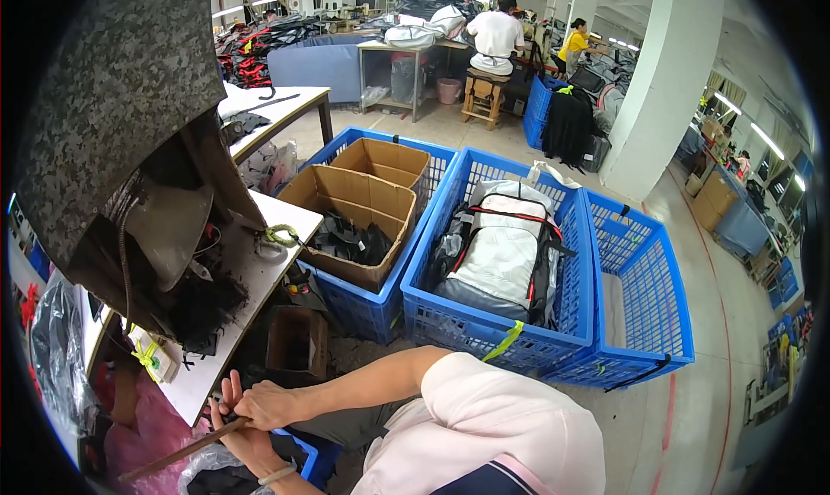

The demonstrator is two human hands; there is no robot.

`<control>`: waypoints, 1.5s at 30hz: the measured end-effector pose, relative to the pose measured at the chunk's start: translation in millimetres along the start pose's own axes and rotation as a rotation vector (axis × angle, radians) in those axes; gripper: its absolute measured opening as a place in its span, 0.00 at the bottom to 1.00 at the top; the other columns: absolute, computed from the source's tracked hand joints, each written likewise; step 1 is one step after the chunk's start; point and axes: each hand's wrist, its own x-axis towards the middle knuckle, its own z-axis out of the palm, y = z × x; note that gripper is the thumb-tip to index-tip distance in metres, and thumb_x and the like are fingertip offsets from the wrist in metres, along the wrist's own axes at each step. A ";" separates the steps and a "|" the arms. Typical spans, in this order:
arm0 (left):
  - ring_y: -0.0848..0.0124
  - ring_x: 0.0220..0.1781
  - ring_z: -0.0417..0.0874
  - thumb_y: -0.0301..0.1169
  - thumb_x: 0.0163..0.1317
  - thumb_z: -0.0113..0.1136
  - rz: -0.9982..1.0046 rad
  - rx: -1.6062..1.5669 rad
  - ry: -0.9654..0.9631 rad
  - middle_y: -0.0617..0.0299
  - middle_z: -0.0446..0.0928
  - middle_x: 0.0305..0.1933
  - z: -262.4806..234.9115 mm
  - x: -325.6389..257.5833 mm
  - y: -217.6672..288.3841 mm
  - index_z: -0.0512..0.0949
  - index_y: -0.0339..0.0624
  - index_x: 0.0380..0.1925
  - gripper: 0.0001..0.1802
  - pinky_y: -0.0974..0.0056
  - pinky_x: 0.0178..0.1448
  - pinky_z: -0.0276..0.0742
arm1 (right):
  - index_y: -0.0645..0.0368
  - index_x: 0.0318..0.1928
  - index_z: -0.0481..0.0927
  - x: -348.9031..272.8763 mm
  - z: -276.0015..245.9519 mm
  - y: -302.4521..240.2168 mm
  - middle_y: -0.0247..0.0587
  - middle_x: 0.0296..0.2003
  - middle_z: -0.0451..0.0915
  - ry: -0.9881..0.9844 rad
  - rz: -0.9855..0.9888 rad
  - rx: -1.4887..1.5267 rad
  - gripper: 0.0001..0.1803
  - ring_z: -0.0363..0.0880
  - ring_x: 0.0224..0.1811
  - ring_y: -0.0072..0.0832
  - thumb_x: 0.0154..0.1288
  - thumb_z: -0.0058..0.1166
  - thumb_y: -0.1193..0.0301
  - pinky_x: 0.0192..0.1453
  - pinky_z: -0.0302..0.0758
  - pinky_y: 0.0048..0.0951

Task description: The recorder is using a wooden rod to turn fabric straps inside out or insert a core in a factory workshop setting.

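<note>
Brown strip (177,453), across the left hand (244,443) at the frame's lower left, could slip if held loosely, as left fingers look spread while the right hand's (266,403) bend near its end, pinching what I cannot tell.

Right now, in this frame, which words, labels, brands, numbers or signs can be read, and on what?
None can be read.
Long brown strip: no lettering visible.
Grey-and-white backpack: any marking is too small to read.
Front cardboard box: no legible print on the sides in view.
Far work table: too small and blurred to tell.
</note>
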 end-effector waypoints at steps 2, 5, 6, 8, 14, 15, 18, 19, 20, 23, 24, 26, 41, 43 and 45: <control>0.51 0.62 0.69 0.40 0.66 0.49 -0.037 -0.018 0.030 0.44 0.79 0.44 6.0 -2.2 0.8 0.71 0.38 0.25 0.17 0.55 0.67 0.62 | 0.61 0.18 0.73 3.5 8.0 5.6 0.53 0.17 0.75 -0.089 0.017 -0.051 0.17 0.77 0.22 0.50 0.54 0.54 0.61 0.24 0.71 0.45; 0.53 0.62 0.70 0.43 0.63 0.54 -0.082 -0.147 0.075 0.46 0.79 0.43 1.8 -1.2 11.7 0.75 0.34 0.31 0.19 0.56 0.68 0.61 | 0.62 0.18 0.74 10.2 4.8 1.4 0.51 0.17 0.75 -0.131 0.040 0.023 0.21 0.77 0.22 0.49 0.57 0.53 0.57 0.25 0.72 0.45; 0.54 0.62 0.70 0.44 0.62 0.57 -0.091 -0.261 0.088 0.48 0.80 0.43 -5.1 1.9 17.0 0.77 0.32 0.33 0.20 0.56 0.68 0.61 | 0.62 0.19 0.74 12.8 -2.0 -4.5 0.50 0.17 0.76 -0.182 0.082 0.075 0.22 0.78 0.22 0.48 0.58 0.53 0.55 0.26 0.72 0.44; 0.53 0.61 0.70 0.45 0.58 0.61 -0.044 -0.289 0.036 0.50 0.80 0.44 -25.7 5.7 19.3 0.80 0.32 0.31 0.22 0.53 0.69 0.60 | 0.63 0.18 0.74 13.7 -10.0 -13.1 0.50 0.17 0.76 -0.232 0.171 0.169 0.26 0.78 0.22 0.47 0.59 0.52 0.52 0.27 0.73 0.43; 0.56 0.63 0.70 0.44 0.65 0.51 0.030 -0.018 -0.008 0.52 0.81 0.40 -10.9 -6.0 10.3 0.74 0.40 0.19 0.21 0.54 0.66 0.62 | 0.62 0.18 0.72 7.3 -15.8 -15.8 0.49 0.17 0.76 -0.290 0.115 0.202 0.23 0.77 0.21 0.47 0.60 0.49 0.55 0.27 0.74 0.44; 0.54 0.64 0.68 0.42 0.66 0.47 0.049 0.014 0.011 0.49 0.80 0.43 -9.0 0.2 1.2 0.70 0.43 0.18 0.19 0.53 0.67 0.61 | 0.61 0.18 0.73 9.4 -7.8 0.8 0.50 0.17 0.76 -0.203 0.054 0.073 0.19 0.78 0.21 0.47 0.58 0.48 0.59 0.27 0.74 0.45; 0.53 0.64 0.68 0.37 0.64 0.49 -0.066 0.018 0.079 0.46 0.76 0.51 3.5 9.3 -4.8 0.71 0.41 0.20 0.16 0.53 0.67 0.62 | 0.58 0.18 0.74 7.0 1.6 8.5 0.52 0.18 0.77 -0.079 0.002 -0.141 0.11 0.78 0.21 0.49 0.50 0.48 0.66 0.24 0.73 0.47; 0.52 0.63 0.68 0.38 0.64 0.53 -0.118 -0.029 -0.021 0.46 0.75 0.52 -0.4 13.4 -3.0 0.73 0.39 0.22 0.16 0.54 0.68 0.61 | 0.59 0.18 0.74 7.7 4.3 11.6 0.53 0.18 0.77 -0.079 -0.004 -0.122 0.13 0.78 0.21 0.50 0.52 0.48 0.63 0.24 0.74 0.47; 0.52 0.63 0.68 0.38 0.64 0.53 -0.119 -0.029 -0.020 0.46 0.75 0.52 -3.8 14.4 -1.3 0.73 0.39 0.22 0.16 0.54 0.68 0.61 | 0.60 0.19 0.74 8.6 7.2 13.2 0.53 0.18 0.77 -0.078 -0.008 -0.105 0.16 0.78 0.21 0.50 0.55 0.48 0.61 0.25 0.74 0.47; 0.52 0.62 0.70 0.40 0.62 0.58 -0.115 -0.269 0.027 0.47 0.77 0.50 -27.1 18.4 12.0 0.77 0.35 0.29 0.16 0.53 0.68 0.62 | 0.63 0.24 0.79 13.4 4.1 4.8 0.50 0.16 0.76 -0.077 0.002 0.028 0.16 0.77 0.16 0.41 0.58 0.51 0.62 0.20 0.71 0.39; 0.52 0.62 0.70 0.40 0.62 0.58 -0.115 -0.269 0.033 0.47 0.77 0.50 -45.5 23.6 15.8 0.77 0.35 0.29 0.16 0.53 0.68 0.62 | 0.63 0.24 0.79 13.7 -0.2 -2.2 0.50 0.16 0.76 -0.080 0.004 0.032 0.16 0.77 0.16 0.41 0.58 0.51 0.62 0.20 0.71 0.39; 0.51 0.62 0.70 0.39 0.63 0.56 -0.065 -0.342 -0.031 0.47 0.77 0.49 -50.8 15.3 20.4 0.77 0.35 0.30 0.15 0.53 0.68 0.62 | 0.64 0.31 0.82 8.5 -14.0 -22.4 0.41 0.14 0.75 -0.245 0.175 0.670 0.15 0.73 0.12 0.28 0.59 0.56 0.63 0.18 0.68 0.28; 0.52 0.53 0.76 0.48 0.65 0.49 0.031 -0.410 0.282 0.43 0.79 0.42 -5.5 -14.9 14.5 0.77 0.39 0.26 0.23 0.55 0.54 0.74 | 0.63 0.27 0.81 6.8 -19.1 -33.2 0.28 0.12 0.69 -0.126 0.664 1.079 0.08 0.60 0.10 0.11 0.59 0.60 0.71 0.11 0.46 0.14; 0.53 0.53 0.76 0.47 0.66 0.48 0.043 -0.409 0.234 0.41 0.78 0.44 -1.1 -21.6 17.8 0.75 0.40 0.24 0.22 0.56 0.54 0.73 | 0.63 0.27 0.81 6.5 -9.3 -35.3 0.27 0.12 0.69 -0.088 0.664 1.087 0.07 0.61 0.11 0.11 0.59 0.60 0.72 0.12 0.49 0.14; 0.53 0.52 0.76 0.46 0.67 0.47 0.039 -0.403 0.223 0.41 0.78 0.45 -1.2 -24.5 18.5 0.75 0.39 0.24 0.22 0.56 0.55 0.72 | 0.63 0.27 0.81 4.6 -0.3 -34.8 0.27 0.13 0.69 -0.030 0.658 1.090 0.06 0.61 0.12 0.11 0.59 0.60 0.73 0.14 0.52 0.14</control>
